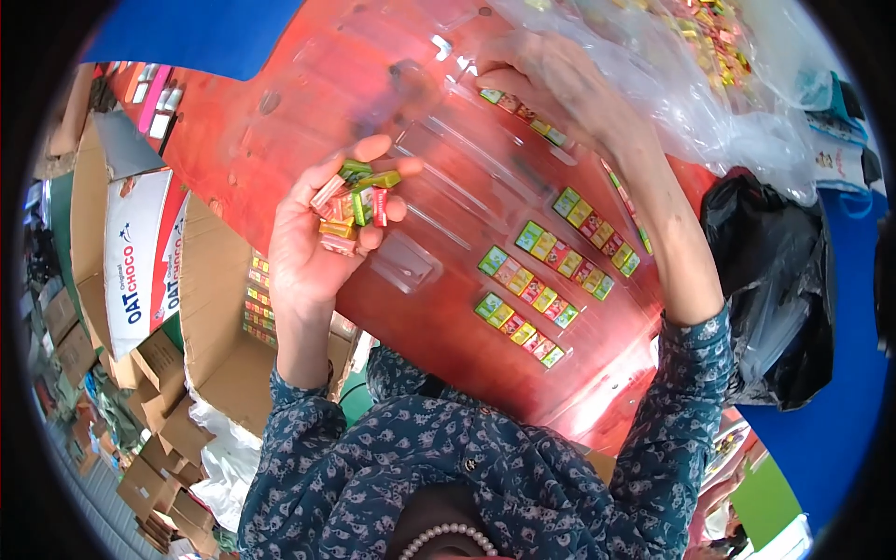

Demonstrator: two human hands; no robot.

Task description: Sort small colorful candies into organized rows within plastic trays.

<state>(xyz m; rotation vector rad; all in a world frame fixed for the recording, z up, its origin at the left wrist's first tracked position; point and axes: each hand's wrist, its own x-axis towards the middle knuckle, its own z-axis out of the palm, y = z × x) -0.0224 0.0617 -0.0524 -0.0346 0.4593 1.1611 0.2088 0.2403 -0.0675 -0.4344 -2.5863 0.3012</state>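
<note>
My left hand is palm up with fingers curled around a loose heap of small wrapped candies, green, yellow, orange and red. Over the far end of a candy row, my right hand bends down with its fingers closed together. What lies between those fingertips is hidden. Clear plastic trays with long slots lie on the red table. Nearer to me, several neat rows of candies fill slots side by side. A thin, narrow strip rests beside my right forearm.
A clear plastic bag sits at the far right, with many loose candies beyond it. A black plastic bag hangs by the table's right edge. An open cardboard box stands at the left. Blue sheeting covers the far left corner.
</note>
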